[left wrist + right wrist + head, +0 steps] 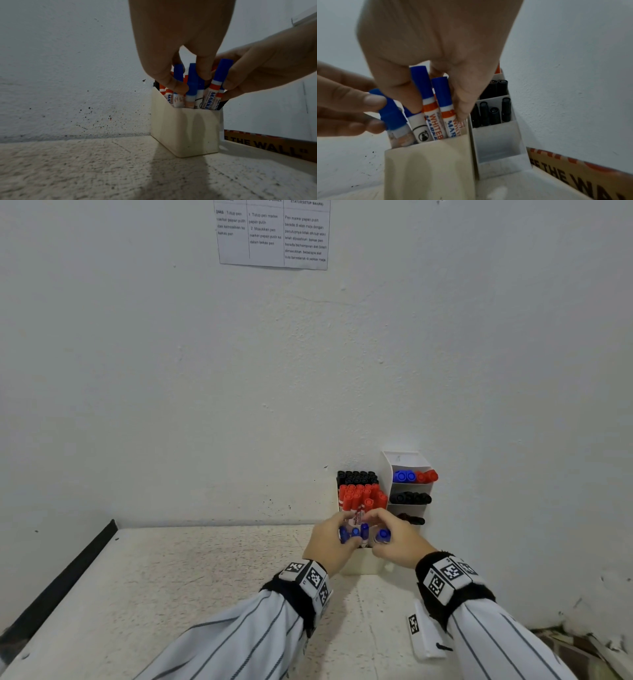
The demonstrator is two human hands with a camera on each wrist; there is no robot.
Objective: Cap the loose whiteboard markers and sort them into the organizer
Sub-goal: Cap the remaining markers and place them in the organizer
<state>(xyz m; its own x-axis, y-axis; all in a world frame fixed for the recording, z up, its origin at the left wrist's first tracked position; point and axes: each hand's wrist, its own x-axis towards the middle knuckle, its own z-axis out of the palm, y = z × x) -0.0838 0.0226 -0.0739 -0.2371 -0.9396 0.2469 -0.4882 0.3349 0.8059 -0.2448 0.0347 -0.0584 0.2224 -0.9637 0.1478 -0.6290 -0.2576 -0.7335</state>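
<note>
Several blue-capped whiteboard markers [192,81] stand upright in the front compartment of a cream organizer [187,129] against the wall. My left hand [190,81] pinches the blue markers on the left side between thumb and fingers. From the right, my right hand [438,111] curls its fingers around two blue-capped markers [441,94] in that same compartment. In the head view both hands [337,539] [390,537] meet over the organizer [363,565]. Red-capped markers [361,496] fill the compartment behind, with black-capped ones [356,475] at the back. All visible markers carry caps.
A white tiered holder [409,463] beside the organizer holds blue, red and black markers. A white tagged card [424,631] lies on the table near my right wrist. Printed cardboard [274,147] leans along the right wall. The table's dark left edge [58,587] runs diagonally.
</note>
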